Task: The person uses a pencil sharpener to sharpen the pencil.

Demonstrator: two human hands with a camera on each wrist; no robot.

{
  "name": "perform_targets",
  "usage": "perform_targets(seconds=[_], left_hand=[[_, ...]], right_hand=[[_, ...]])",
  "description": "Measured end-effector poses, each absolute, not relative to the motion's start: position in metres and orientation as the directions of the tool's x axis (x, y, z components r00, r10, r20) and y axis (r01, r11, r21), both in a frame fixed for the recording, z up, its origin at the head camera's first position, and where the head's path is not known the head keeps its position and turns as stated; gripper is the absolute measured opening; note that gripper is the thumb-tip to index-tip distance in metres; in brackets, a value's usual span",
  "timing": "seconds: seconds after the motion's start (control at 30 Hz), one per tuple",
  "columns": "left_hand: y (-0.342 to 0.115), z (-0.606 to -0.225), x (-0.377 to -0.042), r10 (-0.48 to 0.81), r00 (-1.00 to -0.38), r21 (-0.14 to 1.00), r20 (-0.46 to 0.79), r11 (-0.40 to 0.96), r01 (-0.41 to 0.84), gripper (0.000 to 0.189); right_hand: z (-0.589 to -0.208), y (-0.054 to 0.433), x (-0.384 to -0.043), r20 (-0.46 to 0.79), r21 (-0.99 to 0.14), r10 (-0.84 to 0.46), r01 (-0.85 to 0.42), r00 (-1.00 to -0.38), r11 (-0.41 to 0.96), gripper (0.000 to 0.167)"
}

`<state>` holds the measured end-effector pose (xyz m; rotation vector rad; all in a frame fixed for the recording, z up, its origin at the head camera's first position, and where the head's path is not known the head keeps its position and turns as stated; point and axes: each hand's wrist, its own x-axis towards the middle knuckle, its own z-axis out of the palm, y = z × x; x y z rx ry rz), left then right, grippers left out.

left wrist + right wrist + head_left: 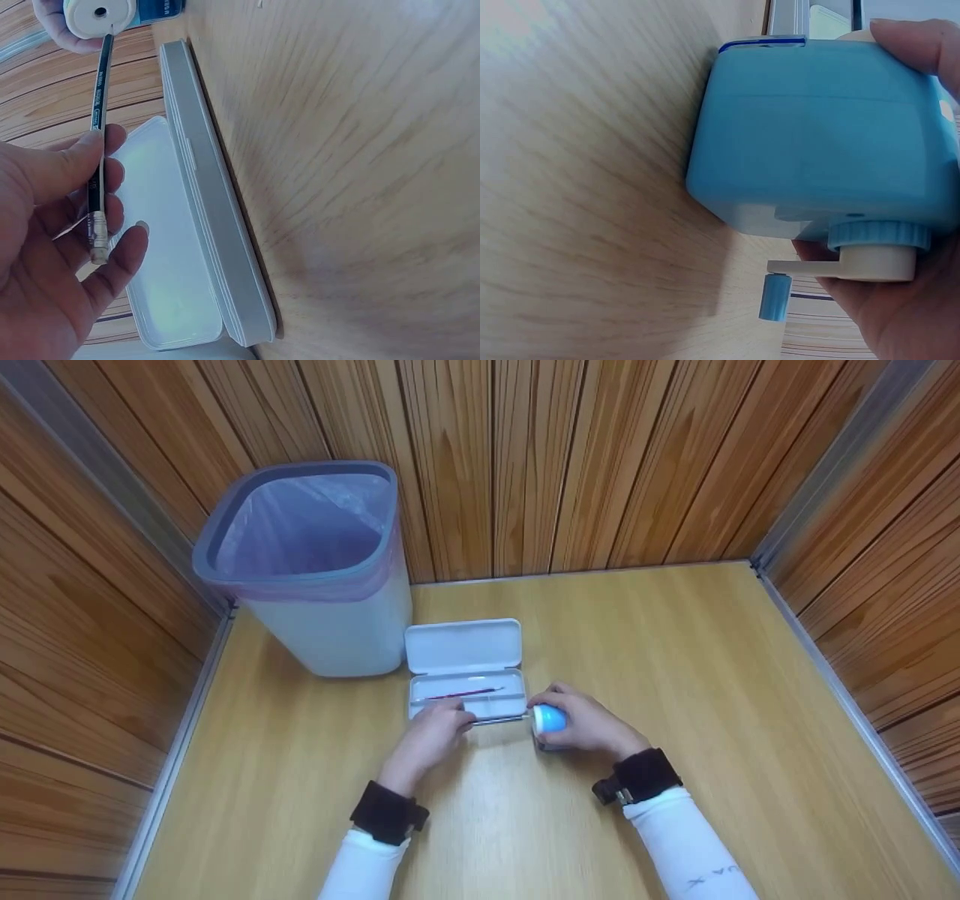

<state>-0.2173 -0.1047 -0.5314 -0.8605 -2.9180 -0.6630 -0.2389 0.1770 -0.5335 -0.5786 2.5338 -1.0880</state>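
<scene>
My left hand (439, 727) pinches a dark pencil (98, 112) with an eraser end, its tip pointing at the hole in a pencil sharpener's white face. That blue crank sharpener (817, 135) is gripped by my right hand (589, 722) from above, close over the table. Its crank handle (776, 296) sticks out on the side away from the pencil. Just beyond the hands lies an open white pencil case (463, 647), its lid tilted back. Inside the case rests a thin red pencil (469, 693).
A white bin (337, 637) with a grey rim and a plastic liner stands at the back left, beside the pencil case. Wood-panelled walls (525, 472) enclose the wooden table (660, 645) at the back and both sides.
</scene>
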Motion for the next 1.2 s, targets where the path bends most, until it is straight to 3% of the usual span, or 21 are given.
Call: perform_targets(seconds=[0.37,0.8,1.07,1.2], left_hand=[[-0.104,-0.536,-0.220,0.531,-0.830,0.370,0.169,0.747,0.553,0.012],[-0.104,-0.538,-0.219,0.483,-0.866,0.365,0.125,0.790,0.493,0.013],[-0.102,-0.543,-0.220,0.530,-0.822,0.297,0.207,0.767,0.569,0.010],[-0.103,-0.541,-0.220,0.527,-0.825,0.320,0.202,0.761,0.564,0.012]], right_hand=[[-0.534,0.178,-0.238,-0.132,-0.743,-0.484,-0.237,-0.865,0.626,0.050],[-0.534,0.178,-0.237,-0.132,-0.740,-0.489,-0.243,-0.862,0.628,0.052],[-0.533,0.176,-0.237,-0.137,-0.740,-0.481,-0.233,-0.866,0.631,0.053],[-0.533,0.180,-0.239,-0.145,-0.751,-0.480,-0.220,-0.865,0.622,0.053]])
